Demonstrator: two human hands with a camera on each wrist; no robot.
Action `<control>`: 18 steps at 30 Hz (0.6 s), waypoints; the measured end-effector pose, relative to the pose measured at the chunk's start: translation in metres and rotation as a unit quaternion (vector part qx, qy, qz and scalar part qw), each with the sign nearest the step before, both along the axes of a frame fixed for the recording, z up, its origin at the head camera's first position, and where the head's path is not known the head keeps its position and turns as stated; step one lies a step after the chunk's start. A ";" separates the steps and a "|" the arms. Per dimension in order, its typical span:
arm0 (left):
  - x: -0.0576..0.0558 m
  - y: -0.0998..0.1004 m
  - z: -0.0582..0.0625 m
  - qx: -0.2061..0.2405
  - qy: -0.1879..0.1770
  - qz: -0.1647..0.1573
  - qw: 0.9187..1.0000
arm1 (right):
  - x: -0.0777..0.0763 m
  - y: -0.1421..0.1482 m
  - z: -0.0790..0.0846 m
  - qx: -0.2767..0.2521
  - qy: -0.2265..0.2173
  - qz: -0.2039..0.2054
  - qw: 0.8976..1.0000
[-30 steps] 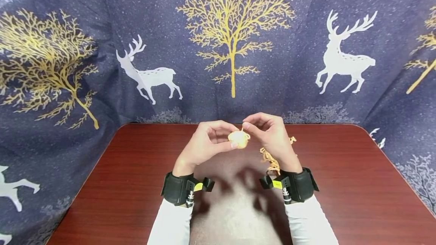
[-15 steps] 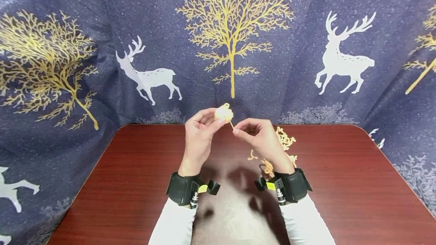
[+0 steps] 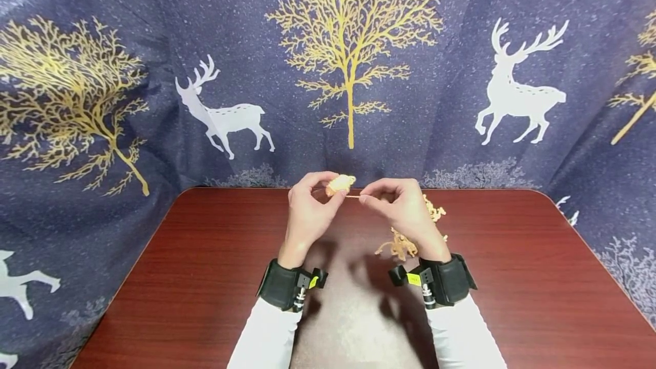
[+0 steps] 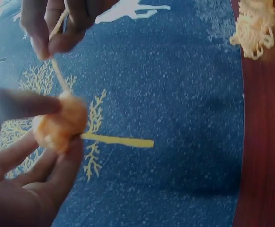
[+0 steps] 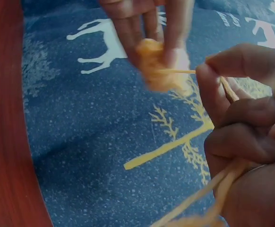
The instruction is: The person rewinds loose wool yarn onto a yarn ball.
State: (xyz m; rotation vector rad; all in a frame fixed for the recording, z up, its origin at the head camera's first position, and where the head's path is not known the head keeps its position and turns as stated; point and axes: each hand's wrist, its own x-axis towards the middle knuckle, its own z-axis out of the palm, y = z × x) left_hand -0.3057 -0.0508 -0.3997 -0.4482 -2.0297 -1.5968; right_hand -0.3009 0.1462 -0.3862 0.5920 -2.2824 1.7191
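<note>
My left hand [image 3: 310, 210] holds a small ball of pale orange yarn [image 3: 340, 183] between thumb and fingers, raised over the far part of the table. From the ball a short taut strand [image 5: 182, 71] runs to my right hand [image 3: 405, 212], which pinches it between thumb and index finger. In the right wrist view, the other right fingers are curled, and more yarn [image 5: 194, 201] trails out below them. The left wrist view shows the ball [image 4: 64, 123] gripped from both sides, with the strand leaving its top.
Loose, tangled yarn [image 3: 402, 245] lies on the reddish-brown table [image 3: 205, 255], partly behind my right forearm. Another squiggly bit [image 3: 435, 209] shows beyond the right wrist. Behind the table's far edge hangs a blue cloth [image 3: 307, 130] printed with deer and trees.
The left hand lifted and tilted the yarn ball, then lowered it a little and turned it. The right hand dropped slightly, still pinching the strand. The loose yarn on the table shifted.
</note>
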 end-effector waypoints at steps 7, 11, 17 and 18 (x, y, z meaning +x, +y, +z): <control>0.001 -0.009 0.001 -0.124 -0.031 -0.089 0.988 | -0.002 0.009 0.002 -0.190 -0.067 0.027 0.979; 0.002 -0.014 0.003 -0.127 -0.082 -0.218 0.964 | -0.004 0.010 0.001 -0.270 -0.079 0.043 0.959; 0.005 -0.018 0.008 -0.094 -0.078 -0.358 0.926 | -0.006 0.010 -0.002 -0.330 -0.078 0.042 0.940; 0.005 -0.018 0.009 -0.080 -0.075 -0.374 0.921 | -0.006 0.010 -0.002 -0.334 -0.078 0.038 0.939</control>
